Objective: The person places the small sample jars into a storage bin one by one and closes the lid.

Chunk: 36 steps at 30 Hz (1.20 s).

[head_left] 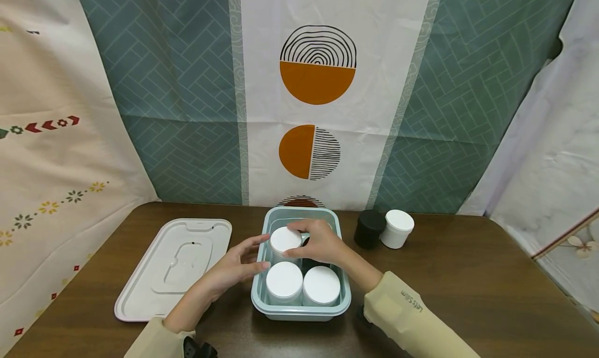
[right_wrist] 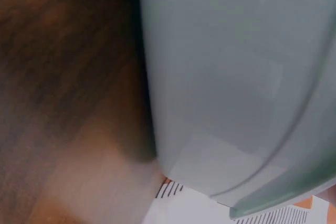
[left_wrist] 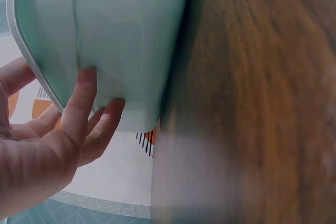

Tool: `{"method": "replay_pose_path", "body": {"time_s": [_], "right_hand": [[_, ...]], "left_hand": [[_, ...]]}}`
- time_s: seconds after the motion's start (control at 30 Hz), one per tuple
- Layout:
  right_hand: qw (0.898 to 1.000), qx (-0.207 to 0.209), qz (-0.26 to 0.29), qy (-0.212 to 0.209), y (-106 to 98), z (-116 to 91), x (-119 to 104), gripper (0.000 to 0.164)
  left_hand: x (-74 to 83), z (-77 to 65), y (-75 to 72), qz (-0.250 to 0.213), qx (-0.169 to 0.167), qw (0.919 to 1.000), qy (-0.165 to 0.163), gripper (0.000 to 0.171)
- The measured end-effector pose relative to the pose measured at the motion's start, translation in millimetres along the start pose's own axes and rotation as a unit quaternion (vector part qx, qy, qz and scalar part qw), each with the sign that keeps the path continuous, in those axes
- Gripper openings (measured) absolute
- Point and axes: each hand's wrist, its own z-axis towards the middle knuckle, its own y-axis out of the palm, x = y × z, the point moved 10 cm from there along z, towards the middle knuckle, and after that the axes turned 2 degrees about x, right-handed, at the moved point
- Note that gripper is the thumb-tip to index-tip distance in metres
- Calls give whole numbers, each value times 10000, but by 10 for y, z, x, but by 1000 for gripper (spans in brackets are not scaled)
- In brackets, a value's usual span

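Right hand curls round a white-lidded jar from above, fingers over the lid edge and side, at the back-left spot inside the bin. Grip from the top probably bc the bin walls and neighbour jars leave no room to come in from the side. Left hand is relaxed and fairly wide, fingertips against the bin's left outer wall w/ the thumb reaching toward the jar; left wrist view shows the fingers flat on the pale green wall, so it looks like bracing the bin rather than gripping anything.

Bin sits mid-surface, toward the near edge. Two more white-lidded jars stand side by side in its front row, touching or nearly so. Back-right slot is mostly hidden by the right hand; something dark shows there, can't tell what.

Around: the bin's flat lid lies on the surface just left of the bin, well apart from the jars. A black jar and a white jar stand together toward the far edge, right of the bin. Patterned cloth hangs behind. Right wrist view gives only blurred bin wall and wood.
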Motion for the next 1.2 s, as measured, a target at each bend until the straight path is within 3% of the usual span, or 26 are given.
{"method": "replay_pose_path", "body": {"time_s": [0.2, 0.7, 0.97, 1.2], "right_hand": [[9994, -256, -210, -133, 71, -7, 2, 53], [9964, -804, -268, -5, 64, -71, 62, 54], [9983, -585, -52, 4, -97, -158, 92, 55], [9992, -234, 206, 230, -357, -256, 236, 53]], "left_hand": [[11, 3, 9, -61, -52, 10000, 39, 67], [6, 7, 13, -103, -24, 9999, 15, 65], [4, 10, 8, -89, 25, 10000, -3, 64], [-3, 5, 0, -97, 24, 9999, 9, 65]]}}
